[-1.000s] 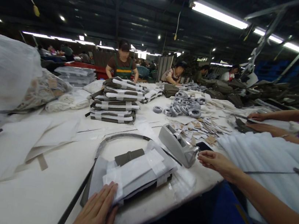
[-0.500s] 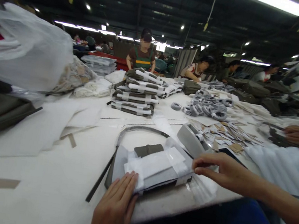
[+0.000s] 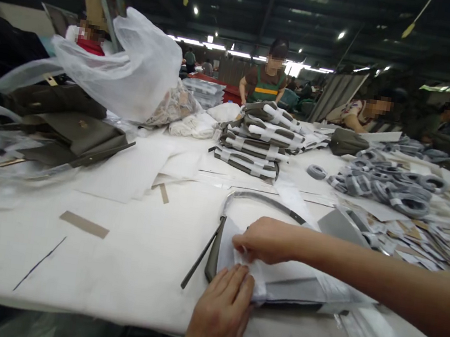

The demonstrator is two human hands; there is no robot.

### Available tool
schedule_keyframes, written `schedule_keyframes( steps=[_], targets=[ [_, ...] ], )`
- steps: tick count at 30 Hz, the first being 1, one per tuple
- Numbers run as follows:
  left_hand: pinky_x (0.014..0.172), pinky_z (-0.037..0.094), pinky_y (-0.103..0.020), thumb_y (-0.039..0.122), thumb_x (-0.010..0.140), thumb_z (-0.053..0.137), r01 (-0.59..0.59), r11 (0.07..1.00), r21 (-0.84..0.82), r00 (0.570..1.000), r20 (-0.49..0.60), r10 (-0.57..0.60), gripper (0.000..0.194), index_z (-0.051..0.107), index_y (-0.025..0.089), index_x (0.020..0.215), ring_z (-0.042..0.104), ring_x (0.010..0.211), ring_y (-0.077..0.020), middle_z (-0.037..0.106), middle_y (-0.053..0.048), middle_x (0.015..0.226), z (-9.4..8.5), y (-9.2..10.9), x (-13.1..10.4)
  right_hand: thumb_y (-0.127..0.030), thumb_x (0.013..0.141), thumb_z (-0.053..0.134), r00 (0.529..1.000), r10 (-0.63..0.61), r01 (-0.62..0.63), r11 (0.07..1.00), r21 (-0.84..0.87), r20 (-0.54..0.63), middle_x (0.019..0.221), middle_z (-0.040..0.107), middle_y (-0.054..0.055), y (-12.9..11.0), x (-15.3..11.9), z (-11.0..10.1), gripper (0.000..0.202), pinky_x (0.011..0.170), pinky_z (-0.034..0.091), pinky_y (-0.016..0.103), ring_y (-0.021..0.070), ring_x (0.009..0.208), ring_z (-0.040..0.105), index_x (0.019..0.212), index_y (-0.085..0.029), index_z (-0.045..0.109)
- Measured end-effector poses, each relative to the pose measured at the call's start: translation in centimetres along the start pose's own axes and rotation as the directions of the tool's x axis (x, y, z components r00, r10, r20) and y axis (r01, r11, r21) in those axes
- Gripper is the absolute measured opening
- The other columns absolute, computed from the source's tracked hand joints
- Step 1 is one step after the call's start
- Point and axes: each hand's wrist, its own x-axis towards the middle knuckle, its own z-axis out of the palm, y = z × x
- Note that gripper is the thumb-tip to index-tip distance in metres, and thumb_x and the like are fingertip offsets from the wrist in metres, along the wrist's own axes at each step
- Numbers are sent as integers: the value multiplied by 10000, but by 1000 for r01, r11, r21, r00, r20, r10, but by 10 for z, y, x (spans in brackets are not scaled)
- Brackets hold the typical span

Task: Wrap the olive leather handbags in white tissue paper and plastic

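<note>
A grey-wrapped bag (image 3: 296, 287) lies flat near the table's front edge, with white sheeting over it. Its strap (image 3: 260, 197), in clear wrap, curves behind it, and a dark strip (image 3: 200, 260) sticks out at the left. My left hand (image 3: 222, 307) rests on the bag's near left corner, fingers extended and side by side on the white sheeting. Reaching across the bag, my right hand (image 3: 267, 241) has its fingers curled down at the white sheeting, just beyond the left fingertips; what they pinch is too small to make out.
Stacked wrapped bags (image 3: 254, 139) stand behind. Grey rolls (image 3: 378, 181) and card scraps (image 3: 428, 241) lie at the right. A dark bag (image 3: 82, 137) and a translucent plastic sack (image 3: 139, 67) are at the left. A person (image 3: 265, 76) stands across the table (image 3: 129, 283).
The view has turned left. My right hand has moved from the bag's right end to its left part, near my left hand, which stays on the corner.
</note>
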Motion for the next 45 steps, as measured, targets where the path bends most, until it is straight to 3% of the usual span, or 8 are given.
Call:
schedule_keyframes(
  steps=[10, 16, 21, 25, 28, 34, 39, 45],
  targets=[
    [954, 567, -387, 243, 935, 493, 0, 997, -73, 998, 58, 4, 309, 624, 161, 1202, 624, 1148, -270, 656, -85, 1300, 1, -6, 1, -186, 915, 593, 971, -120, 178, 940, -292, 206, 709, 712, 30, 0, 20, -9, 112, 519, 230, 282, 173, 591, 593, 992, -210, 670],
    [912, 581, -374, 260, 951, 463, 6, 997, -71, 1000, 23, -4, 308, 631, 161, 1190, 645, 1104, -258, 673, -47, 1286, 1, -7, 1, -334, 866, 696, 949, -124, 198, 950, -243, 289, 699, 697, 31, 10, 36, -19, 191, 516, 214, 280, 165, 601, 580, 1010, -210, 680],
    [879, 592, -356, 265, 958, 449, -8, 999, -34, 1000, -12, 8, 307, 645, 163, 1170, 659, 1077, -245, 683, -34, 1274, 0, -7, 3, -392, 793, 767, 966, -183, 203, 974, -102, 183, 708, 671, -3, 36, 47, -11, 233, 533, 197, 284, 147, 614, 542, 905, -214, 667],
    [857, 594, -339, 266, 964, 436, -16, 1000, -3, 999, -40, 16, 304, 655, 170, 1152, 665, 1066, -229, 693, -11, 1260, 0, -6, 4, -448, 646, 862, 999, 34, -40, 978, 206, 31, 685, 642, -40, 70, 48, 6, 369, 548, 263, 246, 124, 598, 511, 830, -206, 653],
    [831, 594, -321, 295, 978, 420, -41, 999, 26, 997, -69, 42, 313, 667, 176, 1130, 675, 1038, -214, 702, 9, 1243, 4, -7, 3, -414, 725, 807, 971, 235, -204, 917, 344, -50, 698, 658, -13, 85, 39, 16, 286, 568, 333, 238, 133, 614, 542, 779, -177, 655],
    [839, 577, -322, 339, 994, 395, -76, 995, 59, 992, -96, 82, 350, 667, 179, 1144, 670, 1049, -217, 693, 7, 1260, 19, -14, -5, -517, 928, 520, 871, 432, -305, 850, 430, -235, 1047, 722, 80, 45, 0, 35, 393, 809, 458, 317, 233, 941, 644, 1088, -198, 687],
    [916, 553, -328, 284, 959, 470, -42, 998, 54, 999, -7, 43, 343, 613, 187, 1256, 625, 1144, -224, 631, 31, 1355, 18, -12, -11, -710, 637, 733, 891, 453, -365, 765, 530, -40, 1235, 656, 138, 29, 0, 50, 801, 933, 430, 425, 355, 1104, 579, 1255, -207, 649],
    [952, 549, -348, 215, 906, 519, 40, 999, 8, 999, -4, -40, 387, 587, 198, 1286, 605, 1179, -238, 626, 10, 1363, 21, -5, -15, -643, 656, 742, 878, 469, -381, 576, 723, 89, 810, 700, 9, 57, 20, 57, 517, 627, 434, 238, 166, 734, 588, 930, -205, 761]
  ],
)
